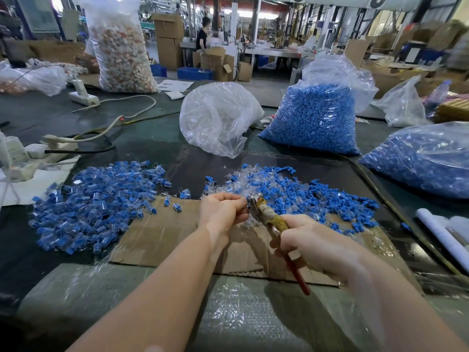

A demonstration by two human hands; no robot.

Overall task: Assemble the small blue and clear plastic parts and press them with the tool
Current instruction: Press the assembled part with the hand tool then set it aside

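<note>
My left hand (223, 212) pinches a small blue and clear part (246, 201) at its fingertips, mostly hidden by the fingers. My right hand (312, 243) grips the red handles of a pair of pliers (269, 218), whose metal jaws meet the part at my left fingertips. A pile of loose blue plugs and clear shells (291, 191) lies just behind the hands. To the left spreads a heap of joined blue and clear parts (96, 201). Both hands hover over a brown cardboard sheet (157, 237).
Behind the piles stand a clear bag of clear shells (215, 118) and two bags of blue plugs (314, 118) (426, 161). Power strips and cables (63, 143) lie at the left. White rolls (441, 232) rest at the right edge. A person stands far back.
</note>
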